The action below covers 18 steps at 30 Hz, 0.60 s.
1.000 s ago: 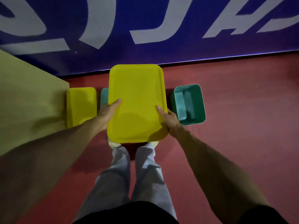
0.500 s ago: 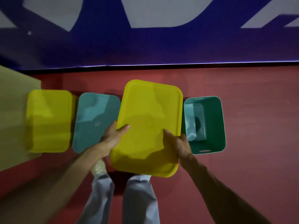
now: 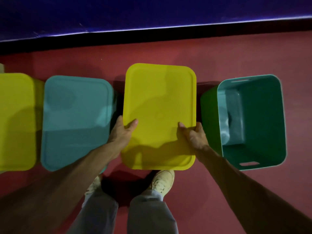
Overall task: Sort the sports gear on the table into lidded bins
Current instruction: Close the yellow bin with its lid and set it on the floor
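A yellow bin (image 3: pixel 16 120) is sitting lidded at far left on the red floor (image 3: pixel 219 61), a teal lidded bin (image 3: pixel 76 122) just beside it. The left hand (image 3: pixel 122 130) is gripping the left edge of a yellow lid (image 3: pixel 159 105), thumb on top; the right hand (image 3: pixel 194 135) is gripping its right edge. An open teal bin (image 3: pixel 263 149) is standing at right, something pale and blurred inside.

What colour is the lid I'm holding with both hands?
Yellow. The lid shows plainly in the head view, gripped by the left hand and right hand.
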Available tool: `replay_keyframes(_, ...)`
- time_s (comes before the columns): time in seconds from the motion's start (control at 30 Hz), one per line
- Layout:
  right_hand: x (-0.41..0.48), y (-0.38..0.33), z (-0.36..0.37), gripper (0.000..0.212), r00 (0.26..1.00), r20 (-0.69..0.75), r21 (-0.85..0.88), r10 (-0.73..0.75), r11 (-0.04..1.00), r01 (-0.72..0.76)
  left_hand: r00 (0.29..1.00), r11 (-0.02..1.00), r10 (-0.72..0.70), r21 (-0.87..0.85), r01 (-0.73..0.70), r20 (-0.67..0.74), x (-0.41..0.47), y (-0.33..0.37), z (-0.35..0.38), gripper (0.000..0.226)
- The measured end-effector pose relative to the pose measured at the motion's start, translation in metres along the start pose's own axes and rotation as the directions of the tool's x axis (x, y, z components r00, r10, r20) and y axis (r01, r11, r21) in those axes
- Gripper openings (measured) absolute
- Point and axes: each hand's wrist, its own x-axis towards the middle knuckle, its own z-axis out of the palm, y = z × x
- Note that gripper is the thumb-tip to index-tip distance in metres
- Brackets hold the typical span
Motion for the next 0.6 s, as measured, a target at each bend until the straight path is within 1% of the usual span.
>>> replay_keyframes(0.07,0.012,0.005,0.009,0.065,1.000,-0.007,-0.025,-0.004,1.000,0.003,1.000,1.000,-0.008,-0.017,0.008,0.000,0.011,-0.013,0.003,0.072)
replay_keyframes(0.1,0.016,0.010,0.013,0.063,1.000,-0.010,-0.033,-0.011,0.999,0.010,1.000,1.000,-0.024,-0.008,0.025,0.003,0.014,-0.018,0.006,0.066)
replay_keyframes(0.17,0.022,0.018,0.020,0.059,0.999,-0.030,-0.042,-0.022,0.999,0.021,1.000,0.999,-0.026,0.035,0.026,0.003,0.016,-0.024,0.013,0.052)
replay_keyframes(0.23,0.023,0.023,0.025,0.057,0.998,-0.053,-0.060,-0.042,0.997,0.039,1.000,0.998,-0.013,0.067,0.015,-0.027,0.014,-0.024,0.017,0.046)
replay_keyframes(0.33,0.020,0.019,0.022,0.061,0.999,-0.026,-0.113,-0.027,0.993,0.023,0.995,0.991,-0.051,0.122,0.061,-0.081,0.011,-0.019,0.019,0.046)
replay_keyframes(0.4,0.015,0.008,0.011,0.064,1.000,0.006,-0.235,-0.029,0.971,0.029,0.991,0.980,-0.083,0.174,0.100,-0.104,0.008,-0.009,0.018,0.048)
replay_keyframes(0.47,0.009,-0.004,0.002,0.062,0.997,0.020,-0.322,-0.070,0.944,0.073,0.985,0.966,-0.119,0.213,0.144,-0.122,0.001,0.005,0.015,0.051)
replay_keyframes(0.53,-0.002,-0.019,-0.015,0.059,0.991,-0.017,-0.334,-0.135,0.935,0.122,0.982,0.954,-0.114,0.260,0.150,-0.150,-0.010,0.027,0.017,0.055)
replay_keyframes(0.6,-0.010,-0.029,-0.027,0.054,0.983,-0.052,-0.325,-0.178,0.933,0.152,0.977,0.939,-0.030,0.329,0.100,-0.211,-0.019,0.045,0.021,0.058)
